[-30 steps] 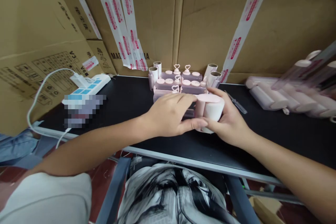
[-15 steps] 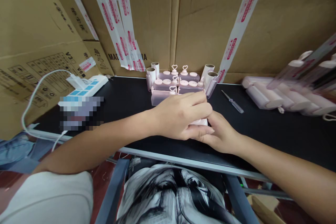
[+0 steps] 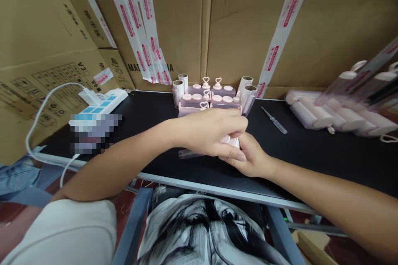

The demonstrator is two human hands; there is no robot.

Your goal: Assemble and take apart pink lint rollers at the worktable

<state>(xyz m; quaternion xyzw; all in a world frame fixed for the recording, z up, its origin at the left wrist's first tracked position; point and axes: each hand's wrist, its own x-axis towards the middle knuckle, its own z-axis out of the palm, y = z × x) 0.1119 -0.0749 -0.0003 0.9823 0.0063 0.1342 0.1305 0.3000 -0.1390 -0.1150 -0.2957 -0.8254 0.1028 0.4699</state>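
Both hands meet over the black table (image 3: 161, 165). My left hand (image 3: 211, 130) is closed over the top of a pink and white piece (image 3: 231, 140), which looks like a lint roller. From the right, my right hand (image 3: 253, 157) grips the same piece; fingers of both hands hide most of it. A translucent plastic end (image 3: 188, 154) shows under my left wrist; whether it belongs to the held piece I cannot tell. Just behind the hands stand several pink translucent cases (image 3: 194, 109) with round caps and heart-shaped loops (image 3: 218, 80).
White paper rolls (image 3: 245, 85) with cardboard cores flank the cases. A screwdriver with a clear handle (image 3: 275, 122) lies to the right, before a pile of pink rollers (image 3: 326, 112). At left are a power strip (image 3: 105, 105) and a white cable (image 3: 32, 120). Cardboard (image 3: 242, 25) walls the back.
Both hands have shifted slightly left with the held piece. More of its pink and white end shows between the fingers, and a translucent end has come into view under my left wrist.
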